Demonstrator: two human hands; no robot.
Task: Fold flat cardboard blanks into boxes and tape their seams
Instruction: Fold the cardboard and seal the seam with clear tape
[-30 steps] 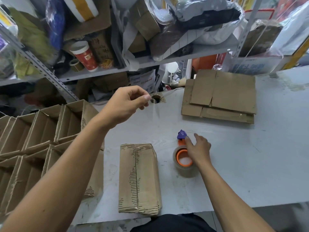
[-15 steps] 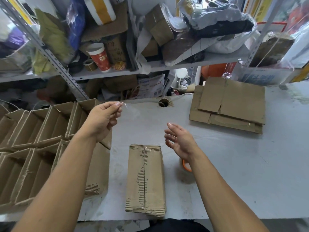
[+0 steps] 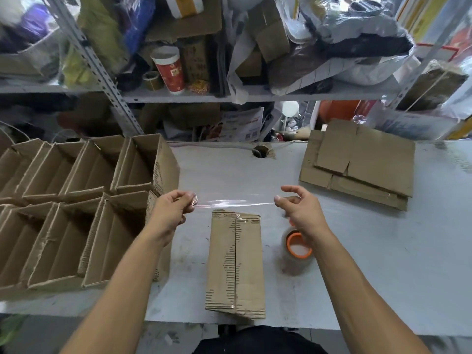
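Observation:
A folded cardboard box [image 3: 236,264] lies on the white table [image 3: 383,264] in front of me, its middle seam facing up. Just above its far end, a strip of clear tape [image 3: 233,202] stretches sideways between both hands. My left hand [image 3: 171,209] pinches the strip's left end, and my right hand [image 3: 300,208] pinches the right end between thumb and fingertips. The tape roll [image 3: 297,249], clear with an orange core, rests on the table to the right of the box, partly under my right wrist.
Several open finished boxes [image 3: 76,208] stand packed together on the left. A stack of flat cardboard blanks [image 3: 362,164] lies at the back right. A cable hole [image 3: 260,151] opens near the table's far edge. Cluttered metal shelves [image 3: 229,95] rise behind.
My right hand left the tape roll and took the strip's free end. My left hand came down and back with the other end, so the strip now spans above the box.

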